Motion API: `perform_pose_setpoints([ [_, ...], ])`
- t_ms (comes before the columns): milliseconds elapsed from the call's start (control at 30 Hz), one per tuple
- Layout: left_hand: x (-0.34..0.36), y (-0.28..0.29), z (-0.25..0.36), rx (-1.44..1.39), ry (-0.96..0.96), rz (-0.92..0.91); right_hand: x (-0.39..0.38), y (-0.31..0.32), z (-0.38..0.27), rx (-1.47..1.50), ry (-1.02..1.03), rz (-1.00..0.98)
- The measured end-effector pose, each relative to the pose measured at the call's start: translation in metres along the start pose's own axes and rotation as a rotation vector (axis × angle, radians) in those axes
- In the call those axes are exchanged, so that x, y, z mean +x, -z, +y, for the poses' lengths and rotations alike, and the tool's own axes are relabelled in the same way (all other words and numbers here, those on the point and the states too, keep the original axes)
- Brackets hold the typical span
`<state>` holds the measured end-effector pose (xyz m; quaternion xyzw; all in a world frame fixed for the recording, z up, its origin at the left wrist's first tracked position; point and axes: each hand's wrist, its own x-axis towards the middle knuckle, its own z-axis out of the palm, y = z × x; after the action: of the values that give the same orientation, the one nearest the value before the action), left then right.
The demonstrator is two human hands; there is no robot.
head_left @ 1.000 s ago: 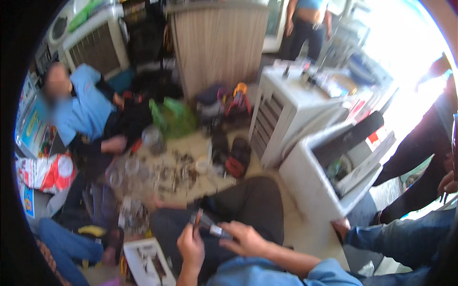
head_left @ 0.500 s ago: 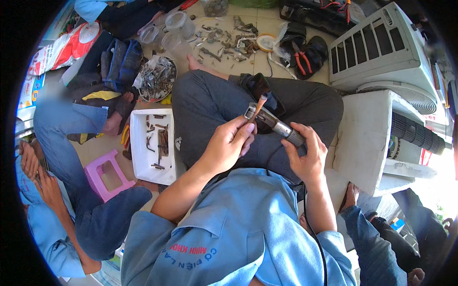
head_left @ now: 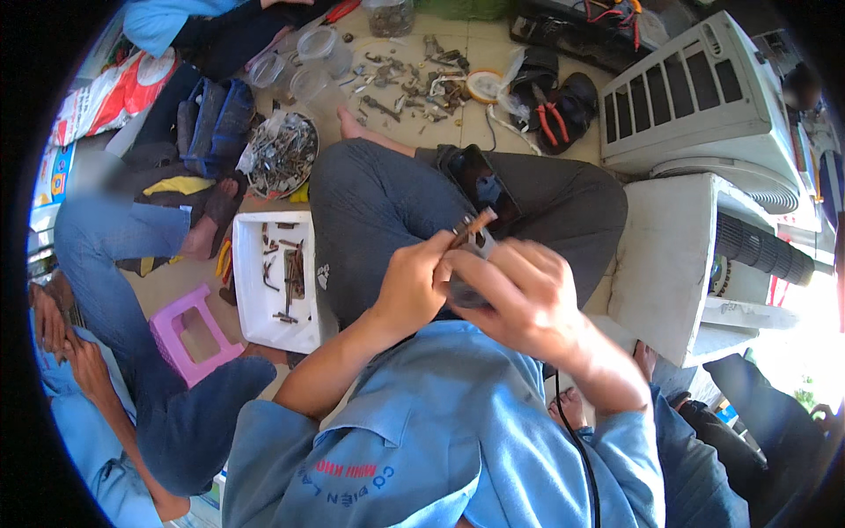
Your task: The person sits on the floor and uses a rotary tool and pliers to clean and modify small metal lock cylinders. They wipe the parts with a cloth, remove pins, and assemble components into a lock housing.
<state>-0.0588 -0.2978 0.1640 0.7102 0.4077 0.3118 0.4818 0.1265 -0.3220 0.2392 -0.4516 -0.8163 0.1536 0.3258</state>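
Observation:
A short copper tube (head_left: 484, 220) sticks up above my lap, pinched low down by my closed left hand (head_left: 412, 280). My right hand (head_left: 532, 299), a little smeared by motion, is closed round a metal pipe cutter (head_left: 481, 244) set about the tube. Most of the cutter, with its ridged knob, hides behind my fingers. Both hands are close together, touching or nearly so. A dark phone-like device (head_left: 480, 176) rests on my crossed legs just beyond them.
Left of my knee stands a white tray (head_left: 245, 304) of copper pieces, beside a pink stool (head_left: 167, 339) and a seated co-worker (head_left: 114, 220). Loose metal parts (head_left: 409, 84) and red-handled pliers (head_left: 554, 123) lie ahead. A white air-conditioner casing (head_left: 656, 264) stands at right.
My right hand has come left and turned over the cutter, from its knob end to right beside my left hand. The cutter has swung and is now mostly covered. The view has shifted slightly.

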Motion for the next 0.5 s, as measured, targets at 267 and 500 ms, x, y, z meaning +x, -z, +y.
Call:
perform_pose_setpoints([
  [267,-0.026,-0.003,0.013,0.17,-0.166,-0.162,0.08,-0.036,0.099,0.491,-0.271,-0.608],
  [500,-0.013,0.005,0.007,0.006,-0.047,-0.019,-0.063,-0.058,0.078,1.007,-0.911,0.032],
])
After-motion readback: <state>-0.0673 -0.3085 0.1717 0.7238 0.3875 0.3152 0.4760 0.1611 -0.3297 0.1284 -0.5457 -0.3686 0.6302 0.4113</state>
